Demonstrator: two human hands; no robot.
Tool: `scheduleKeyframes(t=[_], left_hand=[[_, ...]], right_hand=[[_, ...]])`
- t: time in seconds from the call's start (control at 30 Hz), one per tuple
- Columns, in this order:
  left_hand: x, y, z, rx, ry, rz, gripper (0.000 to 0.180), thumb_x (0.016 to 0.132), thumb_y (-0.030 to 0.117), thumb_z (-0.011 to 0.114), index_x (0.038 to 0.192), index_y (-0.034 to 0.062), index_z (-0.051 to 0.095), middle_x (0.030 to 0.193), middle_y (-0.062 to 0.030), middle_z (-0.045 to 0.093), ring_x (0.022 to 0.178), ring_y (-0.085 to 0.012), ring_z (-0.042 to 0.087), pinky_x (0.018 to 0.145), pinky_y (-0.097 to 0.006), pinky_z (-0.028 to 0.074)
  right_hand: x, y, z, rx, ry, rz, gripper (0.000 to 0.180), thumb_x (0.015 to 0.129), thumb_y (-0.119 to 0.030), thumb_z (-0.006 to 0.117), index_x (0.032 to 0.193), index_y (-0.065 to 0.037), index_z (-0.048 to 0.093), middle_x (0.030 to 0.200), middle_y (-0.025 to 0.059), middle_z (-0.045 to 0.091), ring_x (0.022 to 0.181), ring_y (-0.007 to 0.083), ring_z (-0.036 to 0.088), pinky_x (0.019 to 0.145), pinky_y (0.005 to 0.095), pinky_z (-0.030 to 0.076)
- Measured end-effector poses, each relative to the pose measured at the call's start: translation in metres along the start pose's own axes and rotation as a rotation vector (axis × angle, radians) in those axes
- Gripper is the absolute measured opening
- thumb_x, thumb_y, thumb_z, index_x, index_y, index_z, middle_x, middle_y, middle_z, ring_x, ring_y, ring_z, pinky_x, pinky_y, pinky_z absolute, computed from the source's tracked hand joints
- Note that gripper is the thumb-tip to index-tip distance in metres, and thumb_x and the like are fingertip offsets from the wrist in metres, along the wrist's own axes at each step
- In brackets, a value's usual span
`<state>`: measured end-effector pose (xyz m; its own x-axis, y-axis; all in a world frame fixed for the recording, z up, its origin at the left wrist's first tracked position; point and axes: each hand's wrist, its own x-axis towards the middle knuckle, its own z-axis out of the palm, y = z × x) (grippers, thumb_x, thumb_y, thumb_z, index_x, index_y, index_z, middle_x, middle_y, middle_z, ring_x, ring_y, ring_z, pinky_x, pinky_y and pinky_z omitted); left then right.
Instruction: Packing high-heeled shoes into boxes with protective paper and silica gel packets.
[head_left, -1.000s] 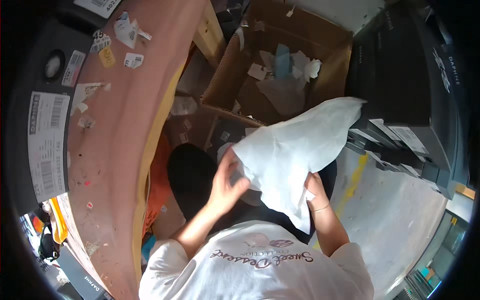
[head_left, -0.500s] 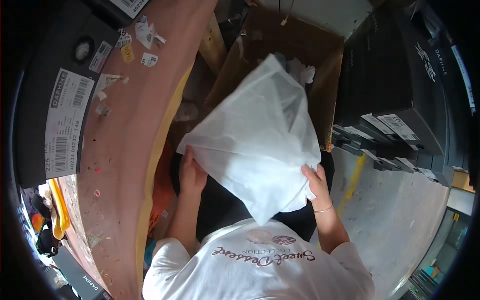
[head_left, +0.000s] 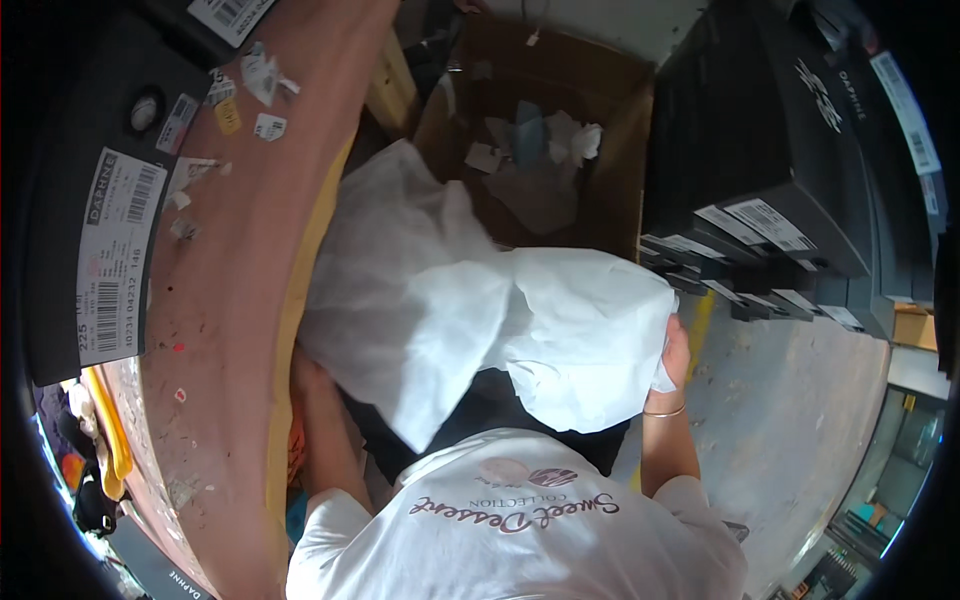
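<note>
A large sheet of thin white tissue paper (head_left: 420,300) is stretched between my hands, bunched at its middle. Whether it is one sheet or two I cannot tell. My right hand (head_left: 677,355), with a thin bracelet at the wrist, is closed on the paper's right edge. Beside the table edge, my left hand (head_left: 312,378) is at the lower left edge of the paper. Its fingers are mostly hidden behind the paper, but it appears to grip that edge. The paper hangs above my lap and partly covers the front of an open cardboard box (head_left: 625,190).
Scraps of paper (head_left: 530,190) lie in the cardboard box. On my left runs a pinkish table (head_left: 240,300) with a yellow edge, stickers and dark shoe boxes (head_left: 60,230). Stacked dark shoe boxes (head_left: 740,150) stand on the right above a grey floor (head_left: 770,430).
My hands have moved farther apart, the left one outward to the table edge. The paper has spread sideways and gathered at its middle, uncovering the inside of the cardboard box.
</note>
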<state>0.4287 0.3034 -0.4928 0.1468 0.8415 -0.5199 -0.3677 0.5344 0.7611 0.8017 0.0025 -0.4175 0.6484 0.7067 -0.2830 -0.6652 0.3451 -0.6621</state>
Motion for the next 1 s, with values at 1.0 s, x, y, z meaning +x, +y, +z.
scheduleKeyframes(t=[1.0], left_hand=[[-0.094, -0.065, 0.118, -0.179, -0.306, -0.264, 0.036, 0.095, 0.031, 0.05, 0.114, 0.0009, 0.055, 0.108, -0.0134, 0.06, 0.095, -0.0205, 0.06, 0.08, -0.035, 0.05]], right_hand=[[0.001, 0.116, 0.102, -1.043, -0.731, -0.032, 0.08, 0.075, -0.028, 0.076, 0.135, -0.001, 0.031, 0.122, 0.0164, 0.05, 0.106, 0.0236, 0.054, 0.09, 0.035, 0.045]])
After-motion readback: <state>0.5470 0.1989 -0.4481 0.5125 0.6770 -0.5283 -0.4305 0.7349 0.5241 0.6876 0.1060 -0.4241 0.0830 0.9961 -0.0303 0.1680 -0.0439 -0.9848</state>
